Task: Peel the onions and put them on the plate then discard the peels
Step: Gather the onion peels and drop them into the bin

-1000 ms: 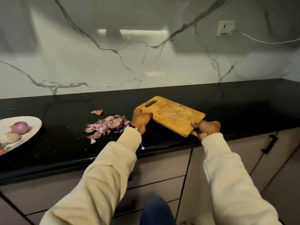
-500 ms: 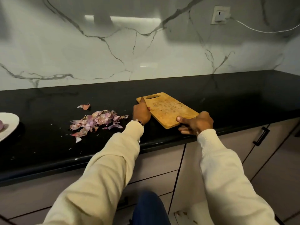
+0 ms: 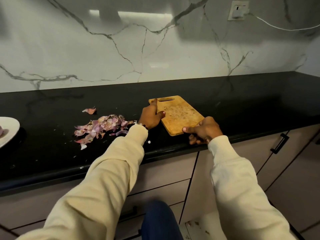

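A wooden cutting board (image 3: 180, 116) lies on the black counter (image 3: 242, 104). My left hand (image 3: 151, 116) holds its left edge, thumb on top. My right hand (image 3: 203, 130) grips the board's near right corner, thumb on top and fingers under it. A pile of purple onion peels (image 3: 102, 127) lies on the counter just left of my left hand, with one stray peel (image 3: 90, 110) behind it. The white plate (image 3: 10, 130) shows at the far left edge, with part of a peeled onion (image 3: 1, 131) on it.
A marble backsplash rises behind the counter, with a wall socket (image 3: 238, 10) and a white cable at the upper right. Grey cabinet fronts with a black handle (image 3: 279, 143) run below. Small peel scraps lie on the floor (image 3: 195, 226) between my arms.
The board has come down flat and slid left toward the peels. My right hand moved from the board's right edge to its near corner. The view shifted right, cutting off most of the plate.
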